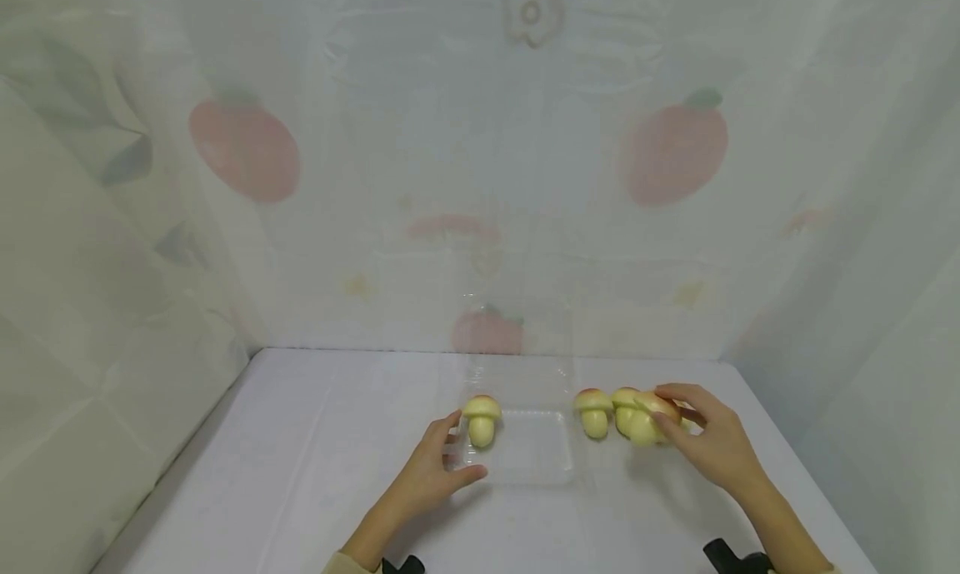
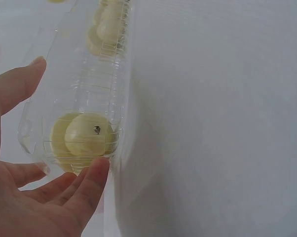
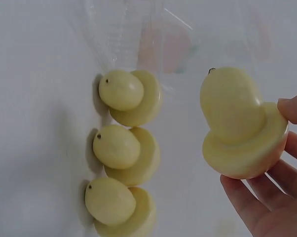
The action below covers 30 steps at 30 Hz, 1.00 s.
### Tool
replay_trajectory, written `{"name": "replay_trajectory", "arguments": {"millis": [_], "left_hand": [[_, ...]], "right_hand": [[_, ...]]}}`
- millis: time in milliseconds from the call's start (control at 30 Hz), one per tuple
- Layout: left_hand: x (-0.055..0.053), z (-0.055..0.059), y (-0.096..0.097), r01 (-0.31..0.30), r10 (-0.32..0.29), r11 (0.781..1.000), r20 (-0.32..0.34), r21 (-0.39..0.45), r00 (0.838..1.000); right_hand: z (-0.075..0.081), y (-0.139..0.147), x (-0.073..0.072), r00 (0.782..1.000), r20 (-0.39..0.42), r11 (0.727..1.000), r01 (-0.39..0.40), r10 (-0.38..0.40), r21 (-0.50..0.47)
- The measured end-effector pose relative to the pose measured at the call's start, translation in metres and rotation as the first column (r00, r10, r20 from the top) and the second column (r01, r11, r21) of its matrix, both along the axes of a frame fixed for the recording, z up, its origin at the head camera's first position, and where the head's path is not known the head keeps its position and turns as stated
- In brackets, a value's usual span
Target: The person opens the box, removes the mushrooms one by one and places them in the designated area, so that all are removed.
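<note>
My right hand (image 1: 712,445) pinches a toy mushroom (image 3: 235,113) by its reddish-tinged cap, lifted above the table with its pale yellow stem free. Close beside it, a row of three more mushrooms (image 3: 118,146) lies on the table, partly hidden from the head view by the held one. A clear plastic box (image 1: 536,451) stands left of the row with its lid (image 1: 517,332) raised at the back. Inside its left end lies one mushroom (image 1: 482,431). My left hand (image 1: 431,472) rests at the box's left end, fingers extended along the wall and thumb apart at the front.
A white-covered table (image 1: 300,466) carries everything. Pale curtains with printed fruit (image 1: 675,153) close off the back and both sides. Dark straps (image 1: 738,557) sit at the wrists.
</note>
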<state>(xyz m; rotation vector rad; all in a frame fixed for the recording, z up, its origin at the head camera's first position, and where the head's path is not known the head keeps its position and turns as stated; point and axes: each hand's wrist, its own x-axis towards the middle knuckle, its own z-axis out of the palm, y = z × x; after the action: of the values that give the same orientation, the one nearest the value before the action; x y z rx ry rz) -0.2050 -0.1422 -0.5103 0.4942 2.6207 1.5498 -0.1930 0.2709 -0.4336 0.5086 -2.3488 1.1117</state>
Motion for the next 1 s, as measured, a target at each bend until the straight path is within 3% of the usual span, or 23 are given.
{"name": "replay_trajectory", "arguments": {"millis": [500,1000], "left_hand": [[0.002,0.0,0.0,0.0,0.0,1.0,-0.003,-0.018,1.0],[0.0,-0.001,0.0,0.001,-0.001,1.0,-0.005,-0.001,1.0]], "right_hand": [[-0.005,0.031,0.002,0.999,-0.025,0.998,0.041,-0.042,-0.044],[-0.017,0.065,-0.004,0.986,0.075,0.988,0.151,-0.15,-0.013]]}}
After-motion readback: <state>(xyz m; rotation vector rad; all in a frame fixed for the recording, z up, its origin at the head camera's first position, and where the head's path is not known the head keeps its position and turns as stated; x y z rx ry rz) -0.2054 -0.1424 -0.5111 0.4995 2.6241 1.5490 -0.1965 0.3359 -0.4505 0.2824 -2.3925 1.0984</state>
